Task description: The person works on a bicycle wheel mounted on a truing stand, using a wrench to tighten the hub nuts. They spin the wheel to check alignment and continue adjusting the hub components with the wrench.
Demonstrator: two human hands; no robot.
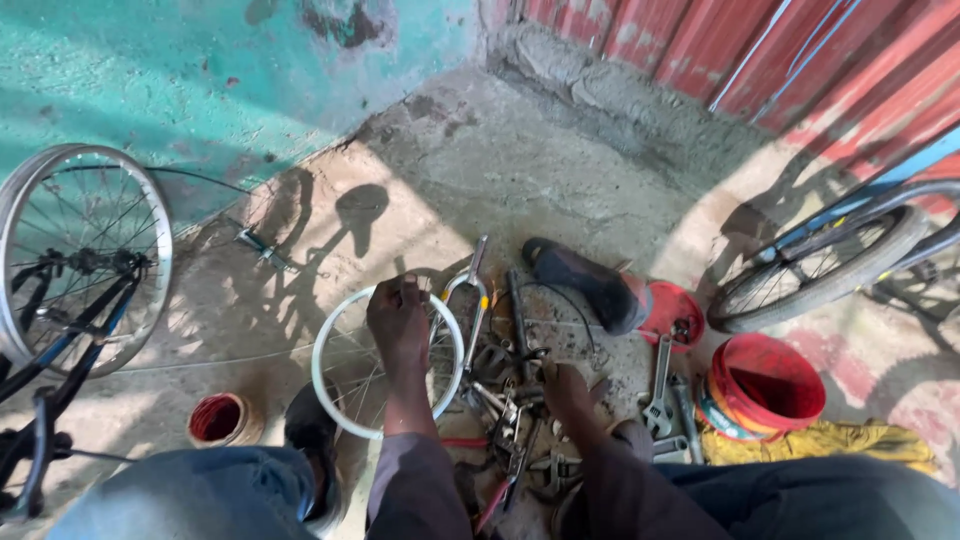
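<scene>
Down low, left hand curled, knuckles up, gripping the top rim of a small white spoked wheel standing on the concrete. Right hand sunk among scattered bike tools beside it; grip impossible to tell.

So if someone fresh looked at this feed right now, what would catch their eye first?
Probably the small white bicycle rim lying on the concrete in the middle, with the left hand resting on its top edge. Just right of it, the right hand reaches into a heap of metal bike parts and tools. Bright red buckets stand out at the right, and a large spoked wheel leans by the turquoise wall at the left.
</scene>
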